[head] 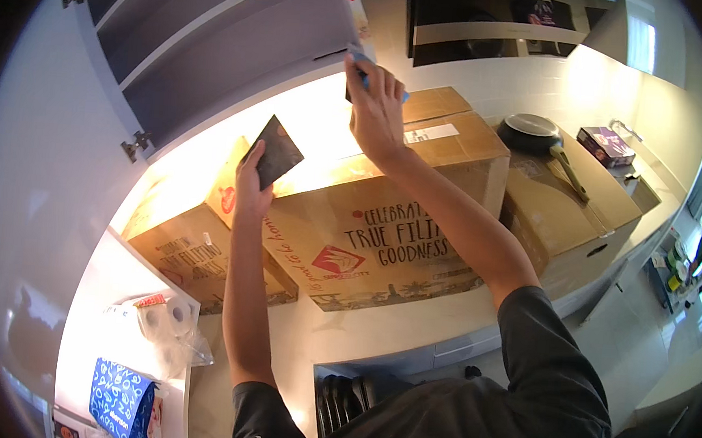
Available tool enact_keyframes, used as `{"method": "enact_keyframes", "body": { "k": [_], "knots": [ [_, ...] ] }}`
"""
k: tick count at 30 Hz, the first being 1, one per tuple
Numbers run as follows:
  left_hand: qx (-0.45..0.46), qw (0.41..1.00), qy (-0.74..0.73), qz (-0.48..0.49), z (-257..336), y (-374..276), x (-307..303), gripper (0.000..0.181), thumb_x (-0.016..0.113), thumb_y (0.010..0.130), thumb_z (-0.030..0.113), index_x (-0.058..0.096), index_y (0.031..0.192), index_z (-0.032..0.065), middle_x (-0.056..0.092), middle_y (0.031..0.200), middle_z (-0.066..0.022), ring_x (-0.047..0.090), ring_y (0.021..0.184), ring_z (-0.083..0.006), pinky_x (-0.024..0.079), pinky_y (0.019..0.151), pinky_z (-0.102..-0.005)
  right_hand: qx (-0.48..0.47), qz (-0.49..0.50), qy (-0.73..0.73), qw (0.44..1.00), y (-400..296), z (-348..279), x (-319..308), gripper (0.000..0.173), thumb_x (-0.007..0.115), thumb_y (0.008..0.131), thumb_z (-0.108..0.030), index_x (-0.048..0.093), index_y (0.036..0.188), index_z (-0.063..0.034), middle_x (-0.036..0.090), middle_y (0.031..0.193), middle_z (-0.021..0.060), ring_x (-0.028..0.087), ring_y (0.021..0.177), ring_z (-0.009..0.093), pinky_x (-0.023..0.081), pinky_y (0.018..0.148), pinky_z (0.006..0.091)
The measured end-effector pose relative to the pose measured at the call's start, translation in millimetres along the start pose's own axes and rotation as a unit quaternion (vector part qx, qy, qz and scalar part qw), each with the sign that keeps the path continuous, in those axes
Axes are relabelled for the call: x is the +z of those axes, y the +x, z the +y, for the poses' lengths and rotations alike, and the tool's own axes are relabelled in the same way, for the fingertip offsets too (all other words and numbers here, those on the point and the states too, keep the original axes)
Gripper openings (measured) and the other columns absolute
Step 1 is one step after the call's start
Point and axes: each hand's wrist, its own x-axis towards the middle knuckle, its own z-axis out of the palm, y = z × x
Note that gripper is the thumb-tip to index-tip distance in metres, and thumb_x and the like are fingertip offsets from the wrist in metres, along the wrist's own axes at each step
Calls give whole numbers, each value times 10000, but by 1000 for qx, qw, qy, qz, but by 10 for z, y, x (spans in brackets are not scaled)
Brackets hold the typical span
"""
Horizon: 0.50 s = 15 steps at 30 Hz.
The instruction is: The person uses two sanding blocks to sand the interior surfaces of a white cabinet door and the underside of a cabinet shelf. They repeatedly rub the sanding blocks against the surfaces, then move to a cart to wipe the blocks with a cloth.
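My left hand (251, 184) grips a thin, dark, four-cornered flat piece (279, 153), tilted in front of the bright wall under the cabinet. Raised higher, my right hand (379, 114) is closed around something blue (404, 96), perhaps a cloth; its fingers hide most of it. A dark edge also shows beside that hand, and I cannot tell what it belongs to. The right fingertips are by the lower right corner of an open wall cabinet (247, 47) with bare shelves. Below both hands stands a large printed cardboard box (301, 228) on the counter.
A smaller cardboard box (172, 249) stands left, another box (569, 234) right, with an upturned frying pan (531, 134) on it. The cabinet door (41, 197) hangs open at left. Wrapped paper rolls (163, 322) and a blue bag (122, 398) sit lower left. An open drawer (371, 367) is near my body.
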Motion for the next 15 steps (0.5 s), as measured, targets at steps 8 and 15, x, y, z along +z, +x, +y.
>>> {"method": "enact_keyframes", "body": {
  "k": [8,15],
  "knots": [
    [-17,1000,3,17,88,-65,145,343,679,952,178,582,1172,-67,667,1134,-137,668,1015,-211,550,915,-322,7,29,-44,999,250,40,266,570,615,848,23,489,1401,-35,461,1271,146,480,1184,315,374,979,467],
    [-24,999,-16,-17,95,-78,126,342,682,949,172,583,1174,-67,668,1143,-141,672,1021,-221,556,918,-329,20,31,-85,996,286,84,364,545,597,861,19,488,1392,-29,464,1279,131,478,1199,298,369,978,455]
  ]
}}
